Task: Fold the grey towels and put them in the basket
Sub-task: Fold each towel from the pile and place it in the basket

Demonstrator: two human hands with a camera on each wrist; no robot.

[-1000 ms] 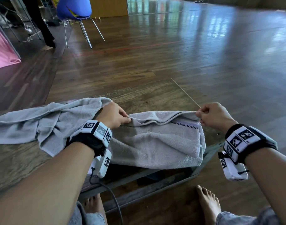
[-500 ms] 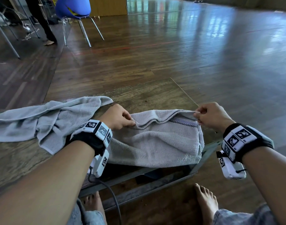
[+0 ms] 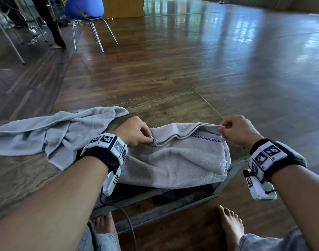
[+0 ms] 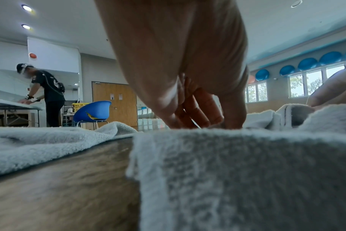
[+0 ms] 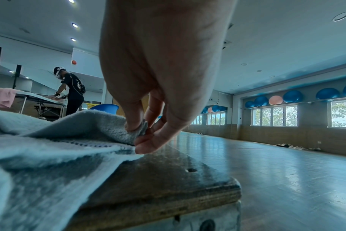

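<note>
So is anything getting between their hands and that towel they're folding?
Nothing visible does. The left hand and right hand each already pinch the far edge of the half-folded grey towel on the wooden table. The basket isn't in view.

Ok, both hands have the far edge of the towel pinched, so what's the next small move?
Probably draw that edge toward you. The left hand and right hand pinch the folded towel at its far corners, and its near edge overhangs the table.
</note>
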